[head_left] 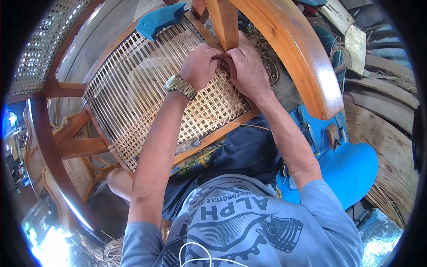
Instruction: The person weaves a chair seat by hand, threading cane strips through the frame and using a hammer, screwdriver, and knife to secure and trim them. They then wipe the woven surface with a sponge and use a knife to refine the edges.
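A wooden chair lies before me with its seat half woven: long parallel cane strands (129, 71) cross the frame, and the part nearest me is a woven cane mesh (213, 104). My left hand (199, 66), with a gold watch (180, 86) at its wrist, is closed in a pinch at the seat's right edge. Right beside it, my right hand (249, 73) is closed too, its fingertips meeting the left ones by the wooden post (224, 26). What the fingertips hold is hidden. One loose cane strand (249, 125) sticks out over the front rail (195, 151).
A curved, glossy armrest (302, 53) arches close to my right forearm. On the far seat rail lies a blue sponge-like piece (160, 21). Tools (307, 129) rest on a blue plastic surface (342, 173) to my right. Another caned panel (49, 49) stands at left.
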{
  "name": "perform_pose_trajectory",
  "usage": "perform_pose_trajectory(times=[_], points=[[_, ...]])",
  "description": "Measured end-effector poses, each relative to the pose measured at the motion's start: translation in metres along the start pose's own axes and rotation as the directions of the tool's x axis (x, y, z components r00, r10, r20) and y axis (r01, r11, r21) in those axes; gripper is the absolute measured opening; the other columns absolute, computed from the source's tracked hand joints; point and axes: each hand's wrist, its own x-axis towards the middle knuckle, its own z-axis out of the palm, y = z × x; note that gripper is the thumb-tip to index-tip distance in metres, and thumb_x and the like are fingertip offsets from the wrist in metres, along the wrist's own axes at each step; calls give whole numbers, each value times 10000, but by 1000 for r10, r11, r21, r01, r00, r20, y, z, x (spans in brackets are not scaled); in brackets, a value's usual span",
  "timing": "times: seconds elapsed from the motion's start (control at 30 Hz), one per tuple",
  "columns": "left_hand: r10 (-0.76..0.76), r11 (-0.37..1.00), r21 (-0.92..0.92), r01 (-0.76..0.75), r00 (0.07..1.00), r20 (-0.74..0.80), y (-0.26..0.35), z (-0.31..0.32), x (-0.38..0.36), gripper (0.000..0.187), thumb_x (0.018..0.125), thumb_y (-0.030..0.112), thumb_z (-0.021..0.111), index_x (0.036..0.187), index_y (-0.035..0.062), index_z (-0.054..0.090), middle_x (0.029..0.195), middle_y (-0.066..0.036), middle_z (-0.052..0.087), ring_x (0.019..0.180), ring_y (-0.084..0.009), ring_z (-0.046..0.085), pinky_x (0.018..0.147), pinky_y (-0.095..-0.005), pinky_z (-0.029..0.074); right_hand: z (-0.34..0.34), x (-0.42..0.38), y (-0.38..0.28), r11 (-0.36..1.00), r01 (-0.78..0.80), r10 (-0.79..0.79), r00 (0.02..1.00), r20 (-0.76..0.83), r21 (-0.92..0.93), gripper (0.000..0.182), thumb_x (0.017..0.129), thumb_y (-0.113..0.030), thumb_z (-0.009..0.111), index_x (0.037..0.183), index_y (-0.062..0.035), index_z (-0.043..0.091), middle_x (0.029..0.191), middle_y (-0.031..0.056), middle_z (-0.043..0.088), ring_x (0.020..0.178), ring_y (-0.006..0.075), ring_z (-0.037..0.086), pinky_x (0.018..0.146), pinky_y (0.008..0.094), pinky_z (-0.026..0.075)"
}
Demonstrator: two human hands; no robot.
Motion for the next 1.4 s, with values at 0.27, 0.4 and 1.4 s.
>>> perform_pose_trajectory(times=[0.27,0.4,1.4], points=[[-176,975,-118,186,980,91,2,-5,4,207,892,135,670,1058,30,737,986,-166,689,907,-315,696,836,-401,546,4,-2,-14,992,-33,51,989,-137,125,54,909,-106,651,929,-59,665,866,148,644,846,360,638,756,466,501],[-138,988,-78,136,990,-22,-6,8,-1,185,905,147,693,1047,40,745,1006,-166,710,902,-297,702,828,-367,551,-4,-5,-22,982,-134,148,984,-104,130,103,936,-106,642,999,-35,681,940,178,678,895,375,652,802,453,520],[-158,986,-45,159,987,9,-14,8,-1,257,932,206,695,1062,-16,689,900,-134,738,816,-199,689,762,-335,522,-215,-399,63,802,-363,567,712,414,-474,671,803,-87,722,1413,-46,446,1331,226,505,1291,419,475,1115,511,378]])
